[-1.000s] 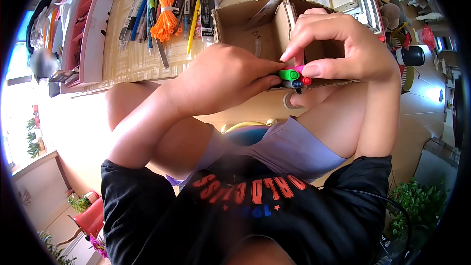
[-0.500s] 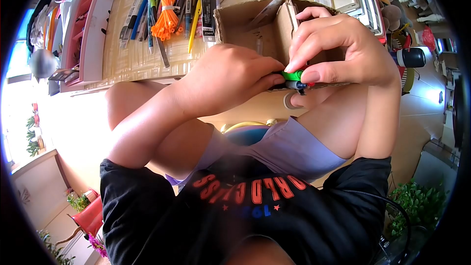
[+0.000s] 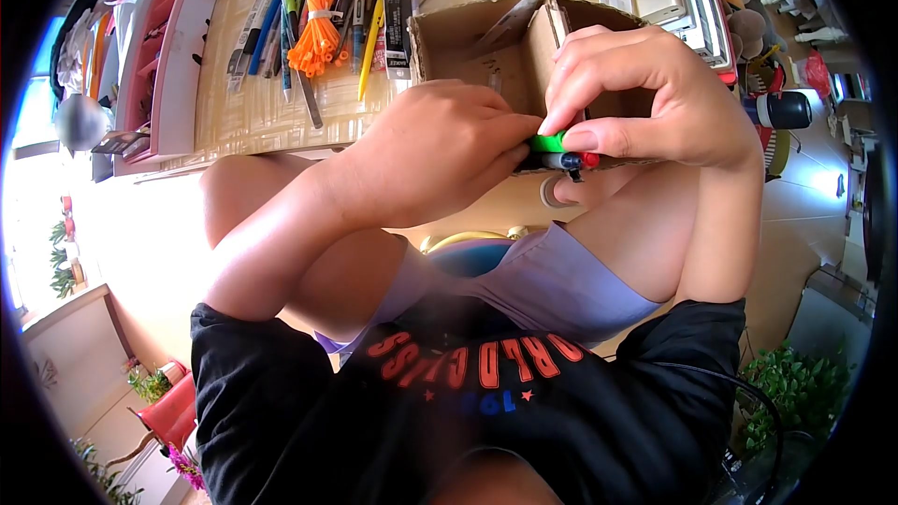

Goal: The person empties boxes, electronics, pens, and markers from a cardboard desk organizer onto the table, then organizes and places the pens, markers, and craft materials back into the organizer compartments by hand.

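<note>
My left hand (image 3: 444, 150) is closed around a few pens, with its fingertips by the front wall of a cardboard box (image 3: 472, 33). Out of its grip stick a green pen end (image 3: 549, 143), a grey pen end with a black tip (image 3: 564, 161) and a red tip (image 3: 589, 160). The thumb and forefinger of my right hand (image 3: 636, 98) pinch the green end. The pens' shafts are hidden under my left fingers. Inside the box's left compartment leans a clear, thin strip-like item (image 3: 510, 19); my right hand partly covers the other compartment.
Many pens and a yellow pen (image 3: 371, 49) lie on the table (image 3: 220, 117) to the left, beside a bundle of orange cable ties (image 3: 320, 23). A pink-and-white drawer unit (image 3: 173, 65) stands at far left. Stacked books (image 3: 697, 14) are at the right.
The green end has shifted slightly left and lower in my fingers. My right fingers have closed in a little, and more of the red tip shows.
</note>
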Action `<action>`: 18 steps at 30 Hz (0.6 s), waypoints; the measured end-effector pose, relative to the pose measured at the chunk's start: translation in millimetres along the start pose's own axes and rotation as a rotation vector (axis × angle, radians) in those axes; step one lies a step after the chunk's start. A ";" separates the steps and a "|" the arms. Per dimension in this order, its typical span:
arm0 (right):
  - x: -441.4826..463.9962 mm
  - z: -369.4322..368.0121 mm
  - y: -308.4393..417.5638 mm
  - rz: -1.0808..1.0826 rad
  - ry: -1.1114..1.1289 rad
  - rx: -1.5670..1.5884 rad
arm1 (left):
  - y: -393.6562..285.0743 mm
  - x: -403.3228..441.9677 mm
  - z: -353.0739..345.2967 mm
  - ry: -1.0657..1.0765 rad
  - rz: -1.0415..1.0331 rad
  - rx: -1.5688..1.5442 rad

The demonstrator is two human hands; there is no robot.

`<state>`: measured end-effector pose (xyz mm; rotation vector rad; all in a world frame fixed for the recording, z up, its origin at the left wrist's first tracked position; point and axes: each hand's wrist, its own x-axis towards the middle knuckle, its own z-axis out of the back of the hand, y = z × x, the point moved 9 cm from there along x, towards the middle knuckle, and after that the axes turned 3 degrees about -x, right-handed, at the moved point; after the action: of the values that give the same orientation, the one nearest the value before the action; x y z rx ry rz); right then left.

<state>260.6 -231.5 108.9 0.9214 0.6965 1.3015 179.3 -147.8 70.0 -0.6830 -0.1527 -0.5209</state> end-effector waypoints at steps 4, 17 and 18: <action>1.1 0.7 -0.6 -0.040 -0.014 0.049 | 0.9 0.2 -0.4 0.067 0.037 -0.037; 1.8 -10.2 3.7 0.056 0.164 -0.134 | 0.2 -1.8 5.1 -0.057 -0.049 -0.014; 1.8 -9.8 3.5 0.054 0.164 -0.136 | 1.8 -1.6 9.5 -0.066 -0.036 -0.052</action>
<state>250.7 -228.0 107.3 0.7337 0.7040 1.4652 179.1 -139.9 75.8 -0.7500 -0.2144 -0.5383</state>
